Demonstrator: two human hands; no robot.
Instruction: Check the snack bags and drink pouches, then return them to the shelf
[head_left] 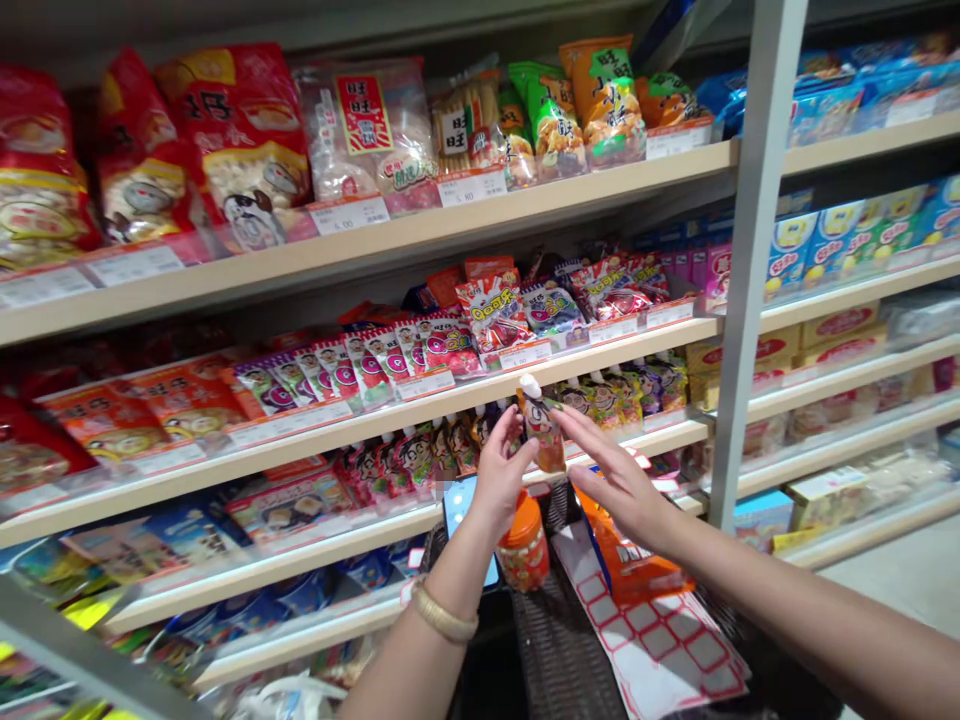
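Observation:
A small spouted drink pouch with a white cap and an amber lower part stands upright between my hands. My left hand grips its left side, the thumb across the front. On the other side, my right hand has its fingers stretched out, the tips at or very near the pouch's upper edge; whether they touch is hard to tell. Below my hands are an orange-lidded jar, a phone with a lit pale-blue screen, and an orange snack bag partly behind my right hand.
A dark woven surface and a white sheet with a red grid pattern lie below. Ahead, shelves hold bagged snacks, candy packets and rows of spouted pouches. A grey upright post stands at right.

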